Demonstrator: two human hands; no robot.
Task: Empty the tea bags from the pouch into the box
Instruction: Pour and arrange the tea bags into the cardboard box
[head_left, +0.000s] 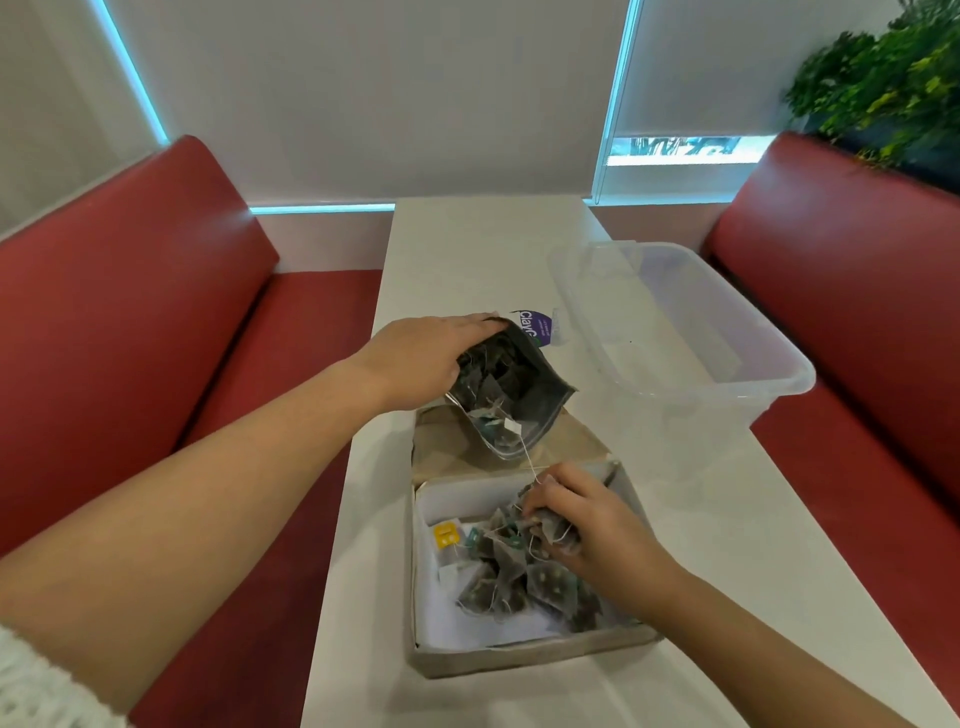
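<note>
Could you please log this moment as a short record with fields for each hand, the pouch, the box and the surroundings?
left hand: grips the pouch by its upper end, tilting its open mouth down toward the box
right hand: inside the box, closed on a few tea bags
pouch: open, tea bags still inside, one string trailing to the right hand
box: open cardboard, flap up, partly filled with tea bags
clear plastic tub: beside the pouch on the table
</note>
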